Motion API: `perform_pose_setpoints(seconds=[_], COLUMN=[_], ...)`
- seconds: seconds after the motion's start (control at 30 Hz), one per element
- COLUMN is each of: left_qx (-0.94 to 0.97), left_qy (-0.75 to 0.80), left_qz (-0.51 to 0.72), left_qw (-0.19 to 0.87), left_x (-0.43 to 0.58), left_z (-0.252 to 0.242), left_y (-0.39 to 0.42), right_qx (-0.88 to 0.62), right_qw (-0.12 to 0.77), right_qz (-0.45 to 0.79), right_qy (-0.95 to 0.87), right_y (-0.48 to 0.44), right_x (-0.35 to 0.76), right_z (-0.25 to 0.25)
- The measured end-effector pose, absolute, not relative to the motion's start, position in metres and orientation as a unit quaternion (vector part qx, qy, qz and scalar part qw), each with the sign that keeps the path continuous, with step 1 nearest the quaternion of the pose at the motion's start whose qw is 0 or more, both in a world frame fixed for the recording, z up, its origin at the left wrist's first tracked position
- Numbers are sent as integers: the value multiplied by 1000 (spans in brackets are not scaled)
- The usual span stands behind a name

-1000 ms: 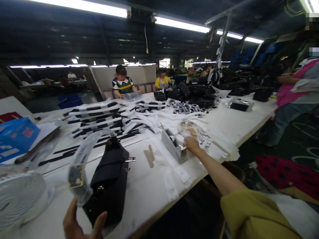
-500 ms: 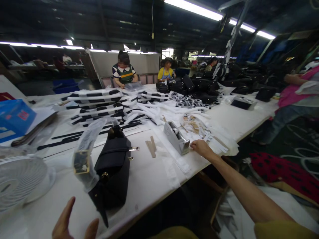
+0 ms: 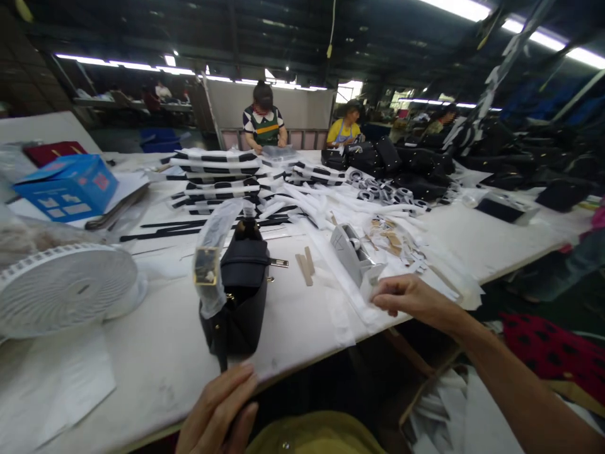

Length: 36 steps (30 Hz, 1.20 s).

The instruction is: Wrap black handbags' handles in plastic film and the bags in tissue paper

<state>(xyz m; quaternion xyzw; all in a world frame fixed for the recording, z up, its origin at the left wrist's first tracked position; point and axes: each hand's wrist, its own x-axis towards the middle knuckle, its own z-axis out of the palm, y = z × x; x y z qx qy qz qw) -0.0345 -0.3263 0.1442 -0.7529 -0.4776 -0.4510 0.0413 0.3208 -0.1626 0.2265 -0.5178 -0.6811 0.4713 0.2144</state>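
Right hand (image 3: 407, 296) pinches tape (image 3: 370, 282) by dispenser (image 3: 346, 252), placed within reach. Left hand (image 3: 215, 413) looks empty, fingers together, thumb apart, bag (image 3: 244, 315) just beyond

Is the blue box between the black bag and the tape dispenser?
No, from left to right come the blue box, the black bag, then the tape dispenser.

No lettering I can read from here.
On my feed, the blue box (image 3: 57, 183) at the left of the tabletop (image 3: 155, 372) carries a red printed mark (image 3: 101, 181) on one side and pale printed panels (image 3: 69, 207) on another, all too small and blurred for me to spell out. The white fan (image 3: 42, 268) has a small dark label (image 3: 84, 290) at its hub, and I can't make out its wording either.
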Motion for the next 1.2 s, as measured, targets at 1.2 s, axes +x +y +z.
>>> perform_pose_setpoints(seconds=[1.2], left_qx=[-400], left_qy=[-647], left_qz=[-521], left_qw=[-388], left_x=[-46], left_z=[141], left_y=[-330], right_qx=[-432], right_qw=[219], right_qz=[539], right_qy=[-689], right_y=[-221], right_x=[106], right_z=[175])
